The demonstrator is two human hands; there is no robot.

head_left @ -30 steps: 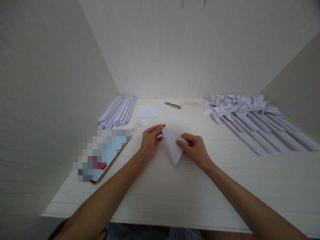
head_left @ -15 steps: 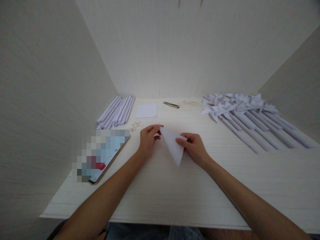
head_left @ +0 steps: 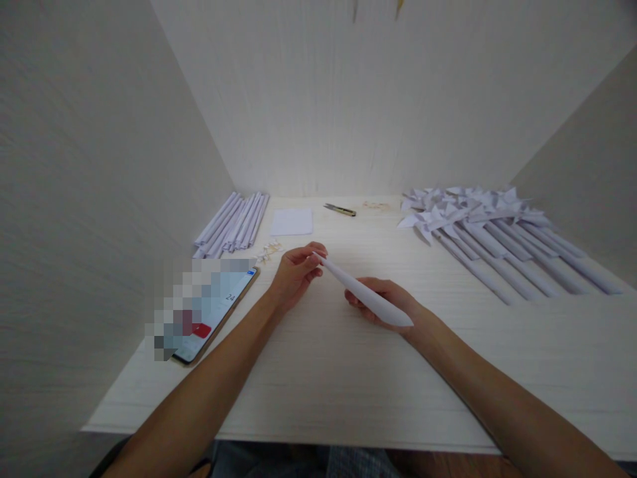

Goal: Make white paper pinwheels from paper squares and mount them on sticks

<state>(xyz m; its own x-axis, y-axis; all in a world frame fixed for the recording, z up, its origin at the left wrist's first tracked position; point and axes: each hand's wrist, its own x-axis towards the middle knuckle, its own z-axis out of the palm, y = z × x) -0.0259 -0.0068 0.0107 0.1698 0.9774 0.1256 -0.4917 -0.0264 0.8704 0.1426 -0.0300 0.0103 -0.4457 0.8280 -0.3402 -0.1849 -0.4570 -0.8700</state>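
My left hand (head_left: 294, 271) pinches the far tip of a folded white paper triangle (head_left: 365, 298). My right hand (head_left: 385, 300) grips the same paper from below, near its middle. The paper is lifted off the pale wooden table (head_left: 348, 372) and turned almost edge-on to me, so it looks like a thin slanted strip running from upper left to lower right. Both hands are at the centre of the table, a little in front of a small white paper sheet (head_left: 292, 222).
A bundle of rolled paper sticks (head_left: 232, 223) lies at the back left. A phone (head_left: 206, 312) lies left of my arm. A utility knife (head_left: 340, 210) lies at the back. Several finished paper pinwheels on sticks (head_left: 492, 229) fill the back right. Walls enclose three sides.
The paper triangle, earlier seen flat-faced between my hands, has tipped edge-on. My right hand has turned under it; my left hand keeps its pinch on the tip.
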